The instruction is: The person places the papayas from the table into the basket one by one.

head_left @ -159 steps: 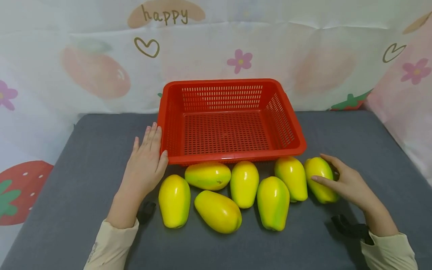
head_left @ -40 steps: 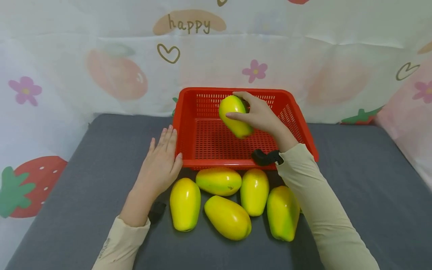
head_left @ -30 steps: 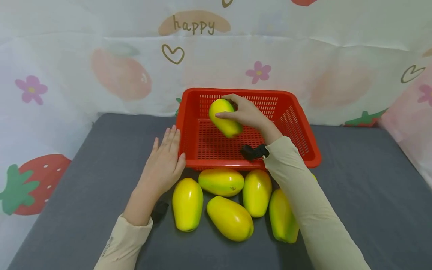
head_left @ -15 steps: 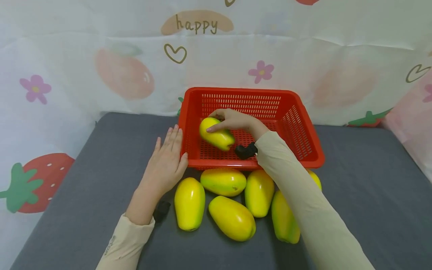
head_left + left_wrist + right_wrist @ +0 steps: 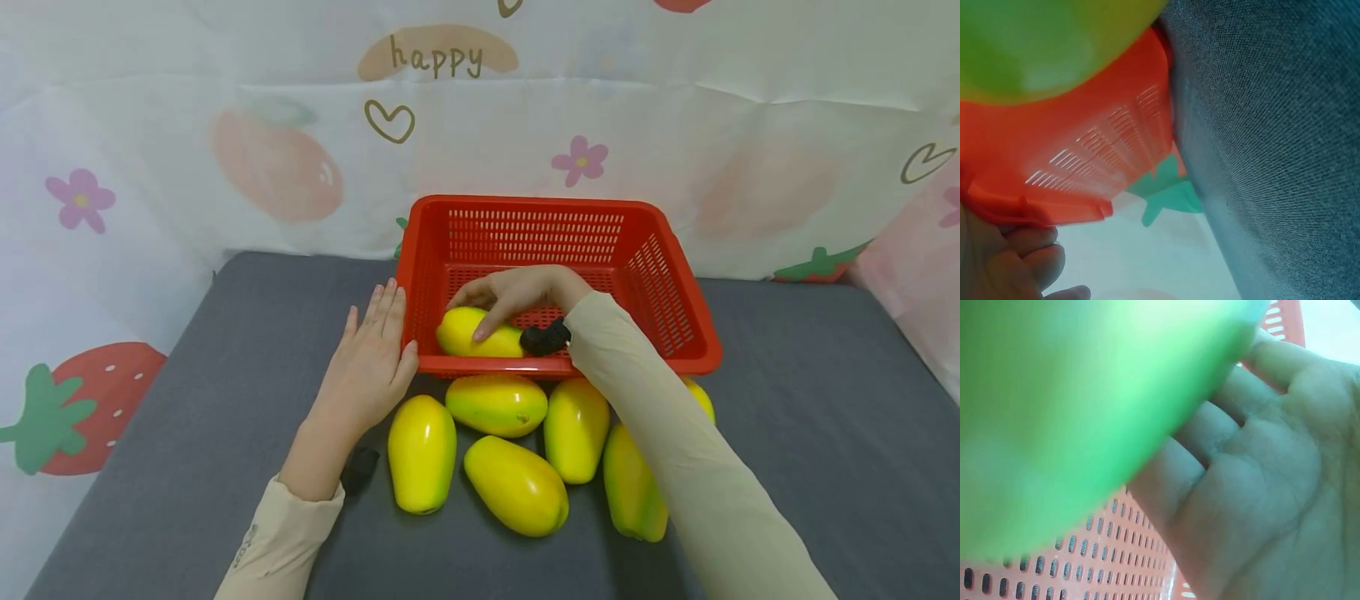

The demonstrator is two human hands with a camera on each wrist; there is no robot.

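Inside the red plastic basket (image 5: 558, 364), my right hand (image 5: 525, 292) grips a yellow-green papaya (image 5: 457, 332), which lies low by the front left corner. My thumb is on its near side, and the fingers reach over its far side. In the right wrist view, the blurred papaya (image 5: 1072, 425) fills the upper left, with the curved fingers (image 5: 1210, 431) behind it. My left hand (image 5: 363, 371) lies with straight fingers against the basket's left side. The left wrist view shows its fingertips (image 5: 1041, 256) at the basket rim (image 5: 1054, 215).
Several more papayas (image 5: 516, 485) lie on the grey cloth (image 5: 817, 400) in front of the basket. My right sleeve (image 5: 675, 433) passes over them and partly hides two at the right. A printed curtain (image 5: 480, 125) hangs behind the basket.
My right hand took the papaya from the far right of the group and carried it over the basket. It has since lowered it toward the front left corner. The left hand stays at the basket.
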